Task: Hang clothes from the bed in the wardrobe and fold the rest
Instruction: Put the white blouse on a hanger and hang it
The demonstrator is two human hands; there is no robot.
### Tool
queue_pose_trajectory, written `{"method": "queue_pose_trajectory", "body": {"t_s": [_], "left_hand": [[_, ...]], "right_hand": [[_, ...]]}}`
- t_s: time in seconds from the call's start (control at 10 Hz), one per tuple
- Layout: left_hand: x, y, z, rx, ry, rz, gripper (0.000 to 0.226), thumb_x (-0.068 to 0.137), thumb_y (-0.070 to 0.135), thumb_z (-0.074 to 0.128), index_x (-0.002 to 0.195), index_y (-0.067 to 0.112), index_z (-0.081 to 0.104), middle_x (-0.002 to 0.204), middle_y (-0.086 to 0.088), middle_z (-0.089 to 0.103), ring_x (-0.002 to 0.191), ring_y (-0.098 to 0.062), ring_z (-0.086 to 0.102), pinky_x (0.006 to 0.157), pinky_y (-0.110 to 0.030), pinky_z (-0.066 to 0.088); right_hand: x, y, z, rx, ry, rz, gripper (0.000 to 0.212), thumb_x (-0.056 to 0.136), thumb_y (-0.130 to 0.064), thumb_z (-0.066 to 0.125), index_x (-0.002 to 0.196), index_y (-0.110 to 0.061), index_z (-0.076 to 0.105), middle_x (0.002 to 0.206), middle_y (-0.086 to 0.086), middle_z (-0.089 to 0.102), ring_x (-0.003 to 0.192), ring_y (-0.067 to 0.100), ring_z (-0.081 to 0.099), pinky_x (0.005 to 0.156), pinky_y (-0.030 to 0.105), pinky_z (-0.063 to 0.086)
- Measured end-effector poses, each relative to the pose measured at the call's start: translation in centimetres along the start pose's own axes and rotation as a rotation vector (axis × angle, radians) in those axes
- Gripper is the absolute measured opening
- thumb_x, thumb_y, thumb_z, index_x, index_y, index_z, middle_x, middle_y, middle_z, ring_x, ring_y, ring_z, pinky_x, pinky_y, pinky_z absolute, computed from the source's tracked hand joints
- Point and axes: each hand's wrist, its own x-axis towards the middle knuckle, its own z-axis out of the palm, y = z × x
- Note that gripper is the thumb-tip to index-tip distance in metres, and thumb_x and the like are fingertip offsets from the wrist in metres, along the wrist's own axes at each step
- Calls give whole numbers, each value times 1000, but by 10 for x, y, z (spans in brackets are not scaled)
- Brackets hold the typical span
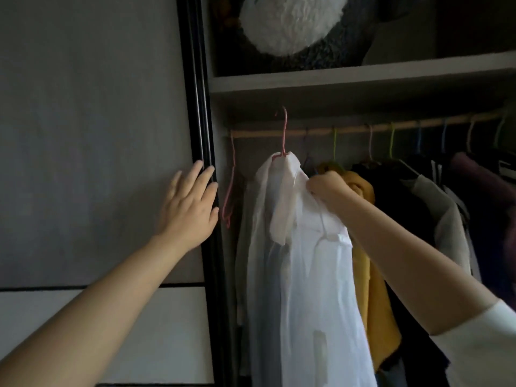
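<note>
My right hand (pixel 326 188) pinches the white shirt (pixel 307 275) at its shoulder; its pink hanger (pixel 284 132) hook stands above the rail (pixel 349 129) (apparently not seated). Left hand (pixel 190 202) lies flat on the wardrobe door (pixel 97 135).

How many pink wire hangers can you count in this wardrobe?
2. One empty pink wire hanger hangs at the wooden rail's left end; the other carries the white shirt gripped by the right hand. Clothes may hide more.

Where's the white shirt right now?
Head view, centre: the white shirt on its pink hanger is held by the right hand, beside the yellow garment.
</note>
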Motion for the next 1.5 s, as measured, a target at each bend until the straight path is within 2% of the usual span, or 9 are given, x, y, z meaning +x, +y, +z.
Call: {"method": "queue_pose_trajectory", "body": {"t_s": [0.1,0.2,0.3,0.4,0.7,0.9,1.1,1.3,1.5], "left_hand": [[5,-12,18,-51,80,66,40,76,21,41,91,-1,69,118,-18,61,125,-29,34,103,-47,26],[5,-23,29,-84,169,167,32,78,19,42,79,0,67,110,-19,64,123,-31,36,101,-46,29],[5,-35,42,-107,255,248,29,79,20,44,79,2,66,111,-17,63,121,-32,38,102,-45,28],[6,-39,51,-132,343,281,23,81,22,44,84,5,61,118,-9,49,123,-31,38,105,-43,24],[5,-38,57,-124,415,290,16,83,21,44,87,8,52,120,-8,46,124,-32,37,103,-45,27],[0,-27,49,-90,348,206,23,80,14,44,76,2,63,100,-19,66,117,-31,41,101,-49,26],[-8,46,46,-148,321,249,16,74,12,46,66,8,59,66,-7,60,77,-24,55,97,-48,31],[26,170,38,-363,-162,273,23,71,21,37,61,8,53,51,-8,54,49,-29,56,46,-29,41],[48,357,11,-539,-514,287,22,93,23,40,104,9,53,114,-11,58,111,-29,50,82,-33,40]], "right_hand": [[22,-15,25,21,-15,-34,22,93,-10,43,71,-11,47,69,-1,39,58,9,37,62,24,40],[48,-18,45,16,-4,-52,30,92,-11,43,116,2,55,70,-2,40,67,14,43,76,29,41],[63,-16,58,22,9,-40,39,92,-13,43,127,1,49,82,4,52,89,22,49,80,30,42],[77,-11,61,25,47,-21,39,92,-12,44,128,1,48,124,18,55,115,31,53,82,31,43],[80,11,74,-13,54,77,44,93,-17,50,133,-3,38,125,15,49,114,29,49,86,32,39],[64,18,69,-429,12,-14,33,94,-25,49,121,-6,47,77,6,48,60,15,47,51,21,40],[23,54,22,-994,45,-505,34,93,-31,45,118,-9,56,115,11,52,98,25,52,77,31,45],[-23,114,-91,-1212,88,-438,35,93,-29,42,119,-10,54,121,10,49,113,29,48,82,33,42],[-89,215,-258,-1260,164,-80,33,89,-24,47,118,-9,55,120,13,51,113,31,50,83,33,42]]}}
